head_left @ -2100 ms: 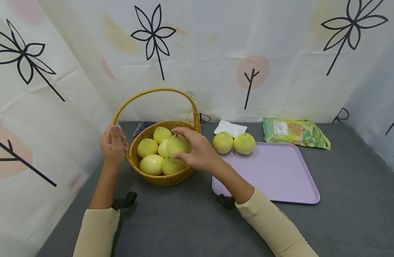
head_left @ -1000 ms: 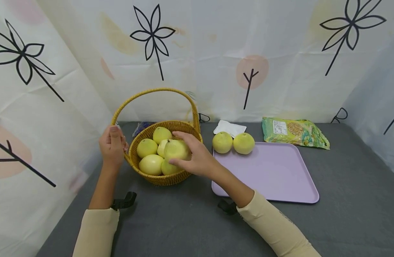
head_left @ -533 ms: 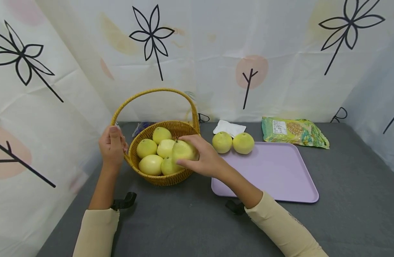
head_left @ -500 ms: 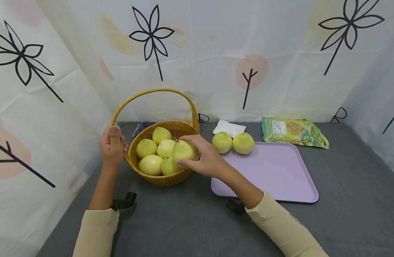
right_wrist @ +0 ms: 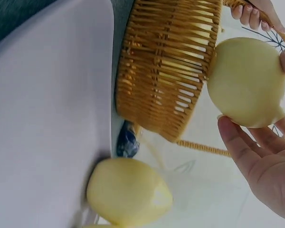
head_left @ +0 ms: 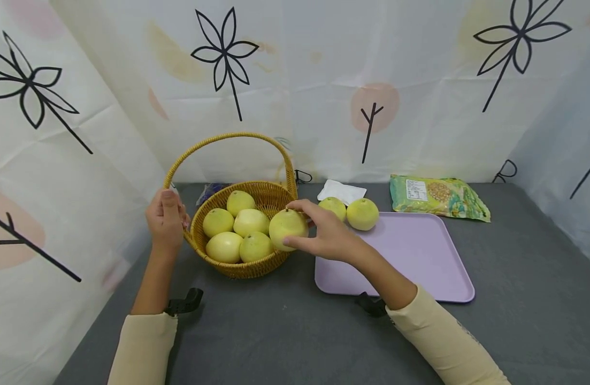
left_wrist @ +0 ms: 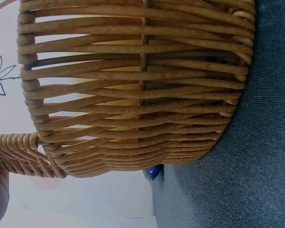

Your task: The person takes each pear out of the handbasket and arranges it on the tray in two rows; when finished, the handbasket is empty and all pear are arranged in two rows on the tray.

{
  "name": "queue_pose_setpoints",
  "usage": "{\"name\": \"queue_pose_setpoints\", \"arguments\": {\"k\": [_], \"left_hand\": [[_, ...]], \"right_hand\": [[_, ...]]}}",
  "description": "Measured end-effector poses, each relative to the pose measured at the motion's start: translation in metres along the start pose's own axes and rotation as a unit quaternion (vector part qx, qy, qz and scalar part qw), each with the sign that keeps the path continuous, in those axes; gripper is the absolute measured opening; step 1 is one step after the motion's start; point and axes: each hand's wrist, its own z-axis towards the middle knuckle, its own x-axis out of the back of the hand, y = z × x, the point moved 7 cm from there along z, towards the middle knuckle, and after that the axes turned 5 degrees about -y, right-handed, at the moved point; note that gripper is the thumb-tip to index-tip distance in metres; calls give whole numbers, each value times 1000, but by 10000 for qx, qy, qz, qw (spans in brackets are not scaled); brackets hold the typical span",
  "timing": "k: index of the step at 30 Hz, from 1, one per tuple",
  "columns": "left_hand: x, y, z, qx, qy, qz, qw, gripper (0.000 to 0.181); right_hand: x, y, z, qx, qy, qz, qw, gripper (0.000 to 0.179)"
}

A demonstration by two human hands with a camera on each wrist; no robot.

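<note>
My left hand (head_left: 166, 216) grips the lower left end of the arched handle of a yellow wicker basket (head_left: 242, 270). Several pale yellow-green pears (head_left: 224, 247) lie inside the basket. My right hand (head_left: 330, 235) holds another pear (head_left: 287, 229) between thumb and fingers, over the basket's right rim. In the right wrist view this held pear (right_wrist: 247, 80) is up at the rim's height, its smooth skin facing the camera. The left wrist view shows the woven basket wall (left_wrist: 142, 90) from close by, with only part of the hand at the edge.
A lilac tray (head_left: 405, 256) lies right of the basket, with two pears (head_left: 362, 214) at its back left corner. Behind are a white folded tissue (head_left: 342, 191) and a green-yellow food packet (head_left: 439, 197). A dark blue wrapped item (head_left: 210, 191) sits behind the basket.
My right hand has lifted a pear from among the others and carried it rightward to the basket's right rim. The left hand has kept its grip on the handle.
</note>
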Motion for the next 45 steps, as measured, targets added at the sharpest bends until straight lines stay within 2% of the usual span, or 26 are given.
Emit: {"name": "queue_pose_setpoints", "arguments": {"k": [5,11,14,23,31,38,45], "left_hand": [[2,0,-1,-17,44,75,10000,52],[2,0,-1,-32,58,117,9999,52],[2,-1,0,-25,48,75,10000,52],[0,-1,0,18,10,12,10000,52],[0,-1,0,-38,-27,50,10000,51],[0,0,0,-89,-34,72,9999,52],[0,1,0,-112,-34,88,9999,53]], "right_hand": [[6,0,-9,-114,-98,-65,9999,65],[13,-4,-24,194,-263,-291,9990,63],[24,-2,-31,181,-281,-456,9984,60],[71,19,-49,-407,-329,-1053,9931,55],[109,27,-62,-503,61,-1198,9915,55],[129,39,-71,-890,390,-1316,9865,53],[144,51,-81,-1360,514,-1440,9788,55]]}}
